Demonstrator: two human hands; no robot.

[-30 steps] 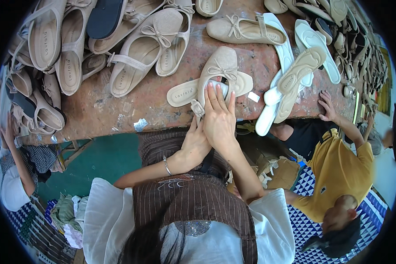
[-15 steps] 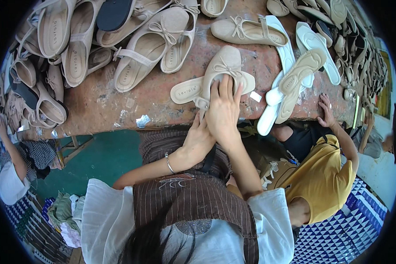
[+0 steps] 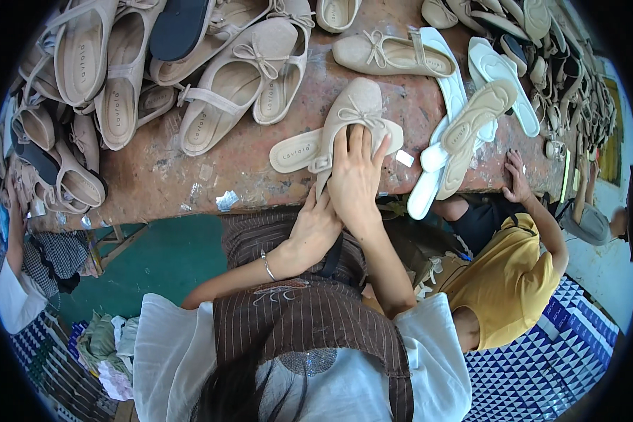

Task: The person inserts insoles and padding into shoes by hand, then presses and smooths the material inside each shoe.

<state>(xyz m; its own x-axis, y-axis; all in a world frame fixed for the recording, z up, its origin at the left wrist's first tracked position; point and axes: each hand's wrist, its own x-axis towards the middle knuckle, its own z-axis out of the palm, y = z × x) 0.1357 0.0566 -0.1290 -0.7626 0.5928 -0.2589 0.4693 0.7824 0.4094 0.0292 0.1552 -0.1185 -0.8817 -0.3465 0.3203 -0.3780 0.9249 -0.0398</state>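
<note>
A beige ballet flat (image 3: 359, 98) with a bow lies toe away from me at the bench's near edge. My right hand (image 3: 354, 186) has its fingers pushed into the shoe's opening, with one finger along the outer side. The fingertips inside are hidden. My left hand (image 3: 315, 228) is closed round the heel end of the same flat, partly behind my right wrist. A loose beige insole (image 3: 288, 152) lies crosswise under the shoe, its ends showing on both sides. Another bow flat (image 3: 394, 55) lies on its side farther off.
Beige shoes (image 3: 207, 116) are heaped at the left of the worn bench (image 3: 158, 179). White insoles (image 3: 423, 197) and beige insoles (image 3: 480, 116) lie at the right, near more piled shoes (image 3: 566, 77). A person in yellow (image 3: 506, 281) sits to my right; another person (image 3: 17, 281) is at the left.
My hands stay on the flat, the right fingers still inside it. The view has shifted slightly, and the person at the left has moved an arm.
</note>
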